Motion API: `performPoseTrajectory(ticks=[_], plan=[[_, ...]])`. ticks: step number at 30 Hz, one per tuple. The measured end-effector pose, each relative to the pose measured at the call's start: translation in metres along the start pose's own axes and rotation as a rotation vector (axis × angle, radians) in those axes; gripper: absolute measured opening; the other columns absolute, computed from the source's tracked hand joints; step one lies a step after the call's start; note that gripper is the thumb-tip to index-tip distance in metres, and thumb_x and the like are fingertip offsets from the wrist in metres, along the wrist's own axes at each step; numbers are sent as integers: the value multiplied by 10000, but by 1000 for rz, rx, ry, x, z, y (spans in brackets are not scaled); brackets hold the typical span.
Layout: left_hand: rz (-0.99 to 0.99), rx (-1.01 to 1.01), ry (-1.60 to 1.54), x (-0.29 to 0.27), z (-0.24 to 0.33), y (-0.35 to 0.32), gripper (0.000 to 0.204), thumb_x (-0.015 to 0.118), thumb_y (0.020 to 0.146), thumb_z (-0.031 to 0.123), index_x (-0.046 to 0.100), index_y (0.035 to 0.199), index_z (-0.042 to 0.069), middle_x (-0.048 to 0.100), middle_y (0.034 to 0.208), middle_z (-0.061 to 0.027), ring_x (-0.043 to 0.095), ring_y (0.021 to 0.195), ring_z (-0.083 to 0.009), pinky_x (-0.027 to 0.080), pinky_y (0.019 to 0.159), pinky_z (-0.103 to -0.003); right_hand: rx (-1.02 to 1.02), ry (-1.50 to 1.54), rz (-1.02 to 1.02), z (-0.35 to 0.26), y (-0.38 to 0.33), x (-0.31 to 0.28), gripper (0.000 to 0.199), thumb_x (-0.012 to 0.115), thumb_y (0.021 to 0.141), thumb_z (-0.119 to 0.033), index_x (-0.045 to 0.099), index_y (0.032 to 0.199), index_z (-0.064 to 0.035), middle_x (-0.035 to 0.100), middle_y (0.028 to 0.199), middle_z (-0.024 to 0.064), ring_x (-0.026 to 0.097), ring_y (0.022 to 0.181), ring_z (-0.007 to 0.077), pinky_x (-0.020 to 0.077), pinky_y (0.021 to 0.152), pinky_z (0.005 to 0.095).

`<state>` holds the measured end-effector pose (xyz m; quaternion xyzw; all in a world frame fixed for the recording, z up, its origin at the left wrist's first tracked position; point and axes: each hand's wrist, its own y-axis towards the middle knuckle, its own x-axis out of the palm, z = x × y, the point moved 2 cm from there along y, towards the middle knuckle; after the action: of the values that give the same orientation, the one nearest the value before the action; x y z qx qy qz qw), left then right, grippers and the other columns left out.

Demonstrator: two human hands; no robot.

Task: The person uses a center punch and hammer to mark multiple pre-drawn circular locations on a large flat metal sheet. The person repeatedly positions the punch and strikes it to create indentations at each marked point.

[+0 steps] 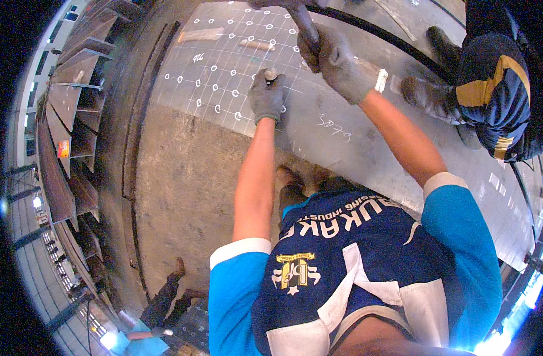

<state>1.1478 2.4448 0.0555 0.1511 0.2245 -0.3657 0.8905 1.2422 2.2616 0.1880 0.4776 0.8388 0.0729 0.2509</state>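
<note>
Clenched, my left hand (267,98) grasps a round-topped tool (271,74) over the gridded plate (227,56), while my right hand (338,62) grips a hammer (305,26) whose handle slants forward from my fist.

Place: metal workshop | racked metal beams (64,110) | chalk-marked metal plate (307,133) | grimy floor (185,172)

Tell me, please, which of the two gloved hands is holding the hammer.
The right hand, closed around the hammer handle; the left hand instead holds a metal tool with a rounded top.
</note>
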Motion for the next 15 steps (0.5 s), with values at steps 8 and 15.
performPoseTrajectory(ticks=[8,15], plan=[[5,8,137,-9,10,-4,410,813,870,323,709,1167,61,764,1053,-195,745,984,-354,568,871,-447,-77,-704,-480,64,-54,-15,192,616,975,-213,689,948,-38,689,828,205,659,732,354,500,673,483],[132,-101,-177,-55,3,-7,377,835,863,236,710,1136,8,733,886,-65,678,736,-148,559,663,-344,249,-589,-364,72,-141,-38,200,599,961,-182,679,1063,-29,692,1010,265,668,931,467,490,802,555]])
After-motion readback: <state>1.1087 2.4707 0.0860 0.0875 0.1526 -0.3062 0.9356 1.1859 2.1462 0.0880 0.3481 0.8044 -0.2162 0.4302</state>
